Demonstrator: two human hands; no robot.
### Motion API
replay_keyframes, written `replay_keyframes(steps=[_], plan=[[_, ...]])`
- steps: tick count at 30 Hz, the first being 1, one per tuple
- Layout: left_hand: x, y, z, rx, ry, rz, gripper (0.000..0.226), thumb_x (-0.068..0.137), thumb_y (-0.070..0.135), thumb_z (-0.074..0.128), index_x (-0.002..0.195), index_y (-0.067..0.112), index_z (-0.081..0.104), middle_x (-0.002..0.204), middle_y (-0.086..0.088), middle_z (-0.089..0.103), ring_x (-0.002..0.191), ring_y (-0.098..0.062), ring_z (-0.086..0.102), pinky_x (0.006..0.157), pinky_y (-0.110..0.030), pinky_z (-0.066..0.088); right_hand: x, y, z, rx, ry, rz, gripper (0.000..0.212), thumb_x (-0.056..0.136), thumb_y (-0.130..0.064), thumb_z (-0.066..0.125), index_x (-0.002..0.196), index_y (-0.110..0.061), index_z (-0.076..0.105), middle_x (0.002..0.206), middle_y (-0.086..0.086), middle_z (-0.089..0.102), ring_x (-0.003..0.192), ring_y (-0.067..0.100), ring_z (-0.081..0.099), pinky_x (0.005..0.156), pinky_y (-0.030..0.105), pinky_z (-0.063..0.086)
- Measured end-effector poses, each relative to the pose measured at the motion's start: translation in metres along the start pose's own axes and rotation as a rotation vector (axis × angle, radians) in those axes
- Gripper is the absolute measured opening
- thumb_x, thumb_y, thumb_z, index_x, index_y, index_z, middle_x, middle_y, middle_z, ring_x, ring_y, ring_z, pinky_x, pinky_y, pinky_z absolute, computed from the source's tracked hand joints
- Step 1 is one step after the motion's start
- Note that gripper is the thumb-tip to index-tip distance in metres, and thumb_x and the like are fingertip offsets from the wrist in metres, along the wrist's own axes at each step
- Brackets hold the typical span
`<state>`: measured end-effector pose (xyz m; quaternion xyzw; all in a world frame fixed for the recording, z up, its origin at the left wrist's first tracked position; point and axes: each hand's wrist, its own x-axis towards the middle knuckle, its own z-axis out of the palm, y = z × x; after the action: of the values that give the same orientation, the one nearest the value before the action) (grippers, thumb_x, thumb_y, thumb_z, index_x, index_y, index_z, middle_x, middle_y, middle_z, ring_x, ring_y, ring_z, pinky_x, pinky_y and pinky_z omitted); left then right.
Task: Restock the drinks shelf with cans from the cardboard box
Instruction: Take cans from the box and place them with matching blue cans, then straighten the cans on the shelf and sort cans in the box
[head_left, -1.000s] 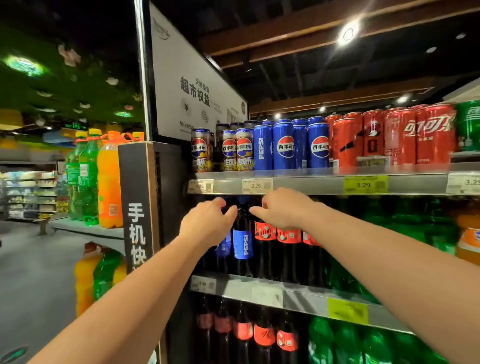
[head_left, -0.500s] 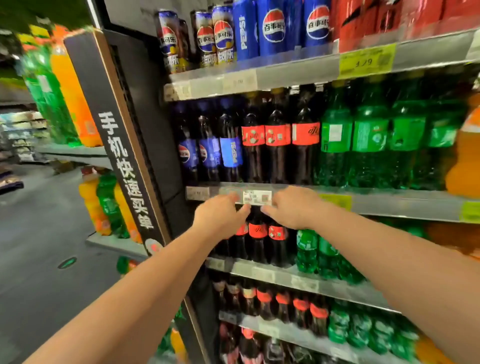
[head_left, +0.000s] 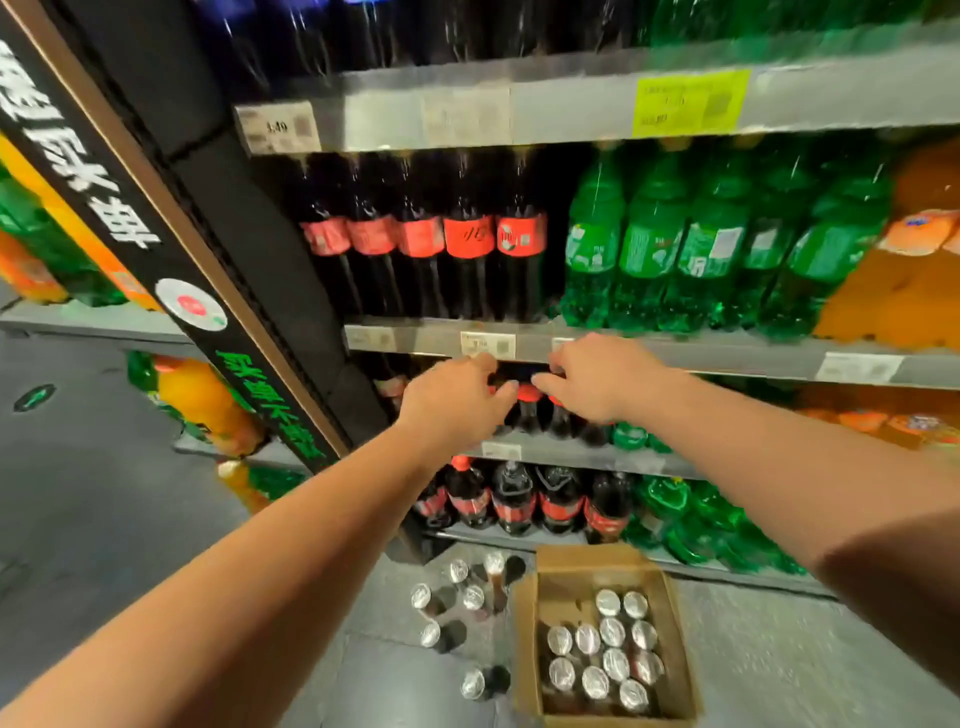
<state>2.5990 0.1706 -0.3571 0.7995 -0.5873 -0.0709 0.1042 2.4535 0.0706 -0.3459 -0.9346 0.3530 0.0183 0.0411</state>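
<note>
Two hands are raised side by side in front of the drinks shelf; the left hand and the right hand each have loosely bent fingers and hold nothing. One cardboard box stands on the floor below the lowest shelf, with eleven cans counted by their tops inside. Six loose cans stand upright on the floor just left of the box.

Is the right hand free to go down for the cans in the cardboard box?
Probably yes. The right hand seems to hold nothing, the cardboard box stands open on the floor below, and nothing covers its cans; the person would have to bend.
</note>
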Motion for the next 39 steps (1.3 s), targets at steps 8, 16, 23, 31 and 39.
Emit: replay_keyframes(steps=[8,16,23,31,39], plan=[[-0.012,0.004,0.131,-0.019,-0.217,0.009,0.039,0.093,0.045,0.041,0.113,0.015,0.056,0.110,-0.010,0.064,0.104,-0.032,0.058,0.080,-0.039,0.048,-0.024,0.042,0.130,0.040,-0.164,-0.019,0.041,0.096,-0.050,0.037,0.090,-0.017,0.060,0.100,0.012,0.064,0.092,0.031,0.059,0.066,0.033,0.039],[-0.017,0.035,0.238,0.010,-0.319,-0.005,0.039,0.094,0.042,0.043,0.118,0.013,0.053,0.116,-0.013,0.061,0.109,-0.034,0.054,0.083,-0.040,0.047,-0.042,0.086,0.223,0.095,-0.274,-0.115,0.041,0.097,-0.047,0.038,0.103,-0.014,0.061,0.109,0.014,0.064,0.103,0.032,0.058,0.072,0.034,0.038],[-0.021,0.026,0.330,0.008,-0.453,-0.056,0.047,0.095,0.046,0.038,0.132,0.019,0.047,0.117,-0.011,0.062,0.107,-0.033,0.057,0.076,-0.036,0.043,-0.054,0.108,0.316,0.155,-0.421,-0.070,0.039,0.097,-0.044,0.039,0.109,-0.014,0.062,0.108,0.014,0.065,0.102,0.034,0.060,0.077,0.035,0.045],[-0.045,0.001,0.449,-0.031,-0.606,0.022,0.041,0.094,0.042,0.044,0.126,0.017,0.051,0.123,-0.008,0.059,0.112,-0.029,0.055,0.089,-0.038,0.041,-0.076,0.115,0.439,0.220,-0.550,0.135,0.033,0.096,-0.035,0.045,0.108,-0.010,0.064,0.103,0.016,0.067,0.100,0.031,0.061,0.080,0.033,0.049],[-0.056,-0.012,0.598,-0.078,-0.637,-0.029,0.039,0.091,0.036,0.050,0.126,0.019,0.050,0.125,-0.006,0.055,0.115,-0.026,0.051,0.086,-0.037,0.045,-0.071,0.130,0.576,0.039,-0.762,0.151,0.035,0.098,-0.027,0.045,0.127,-0.008,0.051,0.108,0.015,0.061,0.094,0.027,0.059,0.075,0.033,0.046]])
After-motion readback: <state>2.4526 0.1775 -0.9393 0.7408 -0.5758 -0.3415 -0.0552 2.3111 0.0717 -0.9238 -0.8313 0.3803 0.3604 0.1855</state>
